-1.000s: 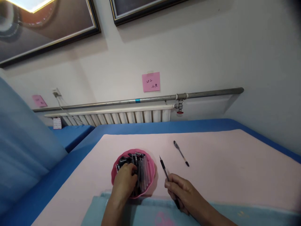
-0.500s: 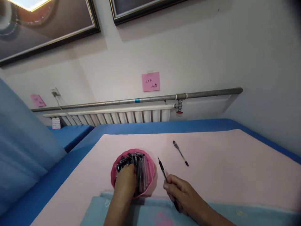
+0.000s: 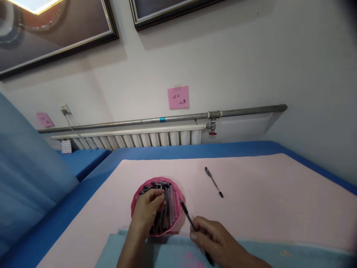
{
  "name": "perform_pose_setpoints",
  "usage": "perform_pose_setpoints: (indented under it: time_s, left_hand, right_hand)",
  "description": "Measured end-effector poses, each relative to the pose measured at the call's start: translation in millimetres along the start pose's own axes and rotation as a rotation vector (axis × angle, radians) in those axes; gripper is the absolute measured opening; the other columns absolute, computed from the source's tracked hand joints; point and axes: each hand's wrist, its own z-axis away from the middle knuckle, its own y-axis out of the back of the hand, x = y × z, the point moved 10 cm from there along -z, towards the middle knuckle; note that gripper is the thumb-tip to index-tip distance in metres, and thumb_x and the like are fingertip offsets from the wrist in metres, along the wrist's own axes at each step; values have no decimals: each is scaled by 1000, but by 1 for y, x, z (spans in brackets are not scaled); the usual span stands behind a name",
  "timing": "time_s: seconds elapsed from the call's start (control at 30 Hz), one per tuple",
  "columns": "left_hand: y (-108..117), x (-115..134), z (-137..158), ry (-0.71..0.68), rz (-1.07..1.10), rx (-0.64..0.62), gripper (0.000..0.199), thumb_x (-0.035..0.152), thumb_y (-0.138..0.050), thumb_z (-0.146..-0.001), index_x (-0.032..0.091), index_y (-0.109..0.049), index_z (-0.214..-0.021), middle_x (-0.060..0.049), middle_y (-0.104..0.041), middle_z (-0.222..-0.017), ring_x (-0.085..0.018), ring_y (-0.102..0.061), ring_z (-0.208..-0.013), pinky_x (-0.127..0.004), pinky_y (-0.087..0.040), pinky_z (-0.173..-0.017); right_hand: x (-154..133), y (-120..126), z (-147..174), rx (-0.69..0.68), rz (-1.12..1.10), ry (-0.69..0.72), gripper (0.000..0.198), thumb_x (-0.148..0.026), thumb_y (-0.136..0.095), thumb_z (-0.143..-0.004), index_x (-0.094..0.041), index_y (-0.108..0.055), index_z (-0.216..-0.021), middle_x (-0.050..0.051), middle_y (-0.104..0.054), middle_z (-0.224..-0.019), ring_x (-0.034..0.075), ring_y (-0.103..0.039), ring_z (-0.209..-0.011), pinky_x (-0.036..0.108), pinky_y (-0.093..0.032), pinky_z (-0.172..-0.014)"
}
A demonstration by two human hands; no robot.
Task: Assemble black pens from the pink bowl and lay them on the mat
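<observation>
My right hand [image 3: 210, 238] holds a black-gripped pen [image 3: 187, 212] with its tip pointing up and left, near the rim of a pink scalloped basket [image 3: 180, 190]. Over that basket, my left hand [image 3: 149, 206] is closed in a pinch. Something small and pale shows at its fingertips, too small to name. Beneath it lie many pens and clear pen barrels [image 3: 170, 204], partly hidden by the hand. A capped pen [image 3: 214, 182] lies apart on the pink sheet, right of the basket.
A pink sheet [image 3: 264, 193] covers the blue table [image 3: 195, 149]. Folded light-blue cloth [image 3: 173, 253] lies along the near edge. At left hangs a blue curtain [image 3: 25, 178]. Behind the table stand a white radiator [image 3: 153, 138] and a metal pipe [image 3: 251, 111] along the wall.
My left hand has lifted out of the pens and moved slightly right, fingertips now pinched together. The right hand has shifted a little down and left with its pen, closer to the basket.
</observation>
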Motion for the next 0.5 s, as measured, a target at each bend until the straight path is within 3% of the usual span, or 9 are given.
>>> perform_pose_setpoints:
  time_s: [0.07, 0.17, 0.5]
  left_hand:
    - [-10, -3, 4, 68, 382, -71, 19, 23, -63, -72, 13, -63, -89, -4, -64, -76, -13, -61, -67, -25, -49, -66]
    - [-23, -1, 9, 121, 616, -143, 24, 22, -74, -62, 12, -65, -82, -3, -63, -70, -12, -61, -64, -24, -50, -64]
    - [-39, 4, 16, 122, 672, -192, 27, 22, -79, -56, 11, -66, -77, -2, -63, -66, -9, -59, -61, -21, -48, -60]
  right_hand:
    - [-6, -8, 2, -50, 40, 54, 22, -36, -49, -78, -20, -40, -64, -8, -33, -52, 7, -33, -46, 20, -26, -44]
    - [-4, -10, 1, -45, 59, 60, 22, -35, -48, -78, -20, -40, -64, -8, -32, -52, 8, -32, -47, 21, -24, -45]
    - [1, -7, 0, -9, 46, 25, 21, -35, -48, -78, -20, -40, -65, -8, -34, -51, 8, -33, -47, 21, -26, -45]
